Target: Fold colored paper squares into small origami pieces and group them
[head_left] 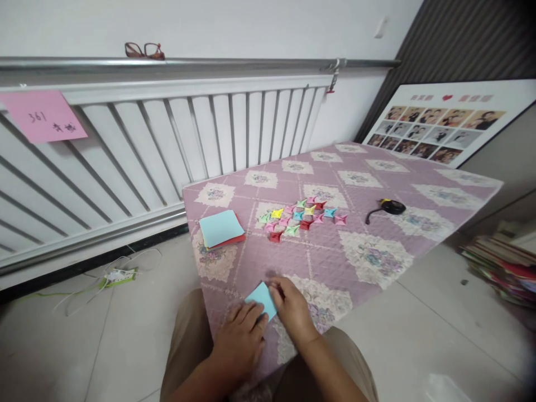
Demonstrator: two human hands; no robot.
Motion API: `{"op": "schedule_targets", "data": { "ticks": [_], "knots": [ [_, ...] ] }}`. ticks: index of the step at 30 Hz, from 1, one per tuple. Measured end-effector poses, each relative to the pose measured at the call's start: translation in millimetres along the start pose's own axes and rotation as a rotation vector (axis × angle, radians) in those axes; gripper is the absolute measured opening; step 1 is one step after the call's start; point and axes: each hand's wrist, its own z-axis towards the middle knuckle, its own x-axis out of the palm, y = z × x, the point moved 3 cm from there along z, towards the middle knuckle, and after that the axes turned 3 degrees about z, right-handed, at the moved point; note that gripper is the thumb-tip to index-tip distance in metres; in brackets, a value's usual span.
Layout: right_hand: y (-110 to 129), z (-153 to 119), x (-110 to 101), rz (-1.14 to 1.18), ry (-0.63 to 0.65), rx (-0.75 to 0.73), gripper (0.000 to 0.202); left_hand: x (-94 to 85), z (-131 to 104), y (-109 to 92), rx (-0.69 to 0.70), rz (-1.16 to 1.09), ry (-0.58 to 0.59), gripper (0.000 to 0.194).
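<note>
A light blue sheet of folding paper (263, 297) lies at the near end of the table, turned so one corner points away from me. My left hand (240, 335) rests with its fingers laid flat over the paper's near left part. At the paper's right side, my right hand (293, 307) has thumb and fingers closed at the edge, near the far corner. Beyond the hands, several small folded paper pieces (298, 215) stand grouped in pink, red, green, yellow and blue. A stack of square paper (221, 228), light blue on top with red beneath, sits to the left.
The table carries a lilac patterned cloth (322, 262). A black object with a short cord (392, 207) lies on the right. Behind stands a white radiator (209, 134) with glasses (144, 51) on the pipe above. A photo board (439, 123) leans at the far right. A power strip (119, 276) lies on the floor.
</note>
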Motion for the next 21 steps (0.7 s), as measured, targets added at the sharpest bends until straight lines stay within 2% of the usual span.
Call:
{"op": "schedule_targets", "data": {
  "ticks": [5,10,13,21],
  "knots": [
    [-4.1,-12.1,-18.4,0.042,-0.121,0.027,0.02,-5.8,-0.2,-1.8,-0.029,0.013,0.001,0.045],
    [-1.6,-39.3,-28.9,-0.004,-0.066,-0.05,0.013,-7.6,0.4,-2.8,-0.056,0.029,-0.011,0.044],
    [-1.4,-48.7,-29.8,-0.044,-0.068,-0.042,0.011,-7.7,0.7,-3.0,-0.049,0.041,-0.032,0.043],
    [5.2,-37.2,-19.1,-0.224,-0.002,0.074,0.01,-4.9,0.8,-2.2,-0.03,0.115,-0.127,0.041]
  ]
}}
